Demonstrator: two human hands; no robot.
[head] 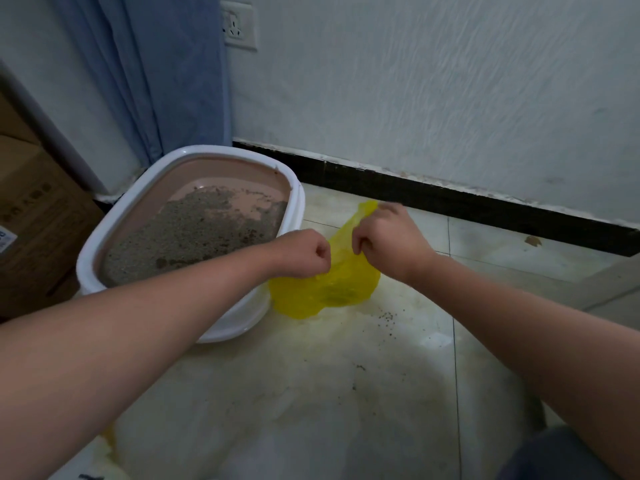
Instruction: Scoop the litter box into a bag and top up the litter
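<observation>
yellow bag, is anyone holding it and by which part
Both hands, left hand and right hand, grip the thin yellow plastic bag at its upper edge.

Cardboard box (31, 216) cut off, label unreadable

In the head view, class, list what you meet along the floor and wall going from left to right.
cardboard box → litter box → left hand → right hand → scattered litter grains → brown scrap by the skirting
</observation>
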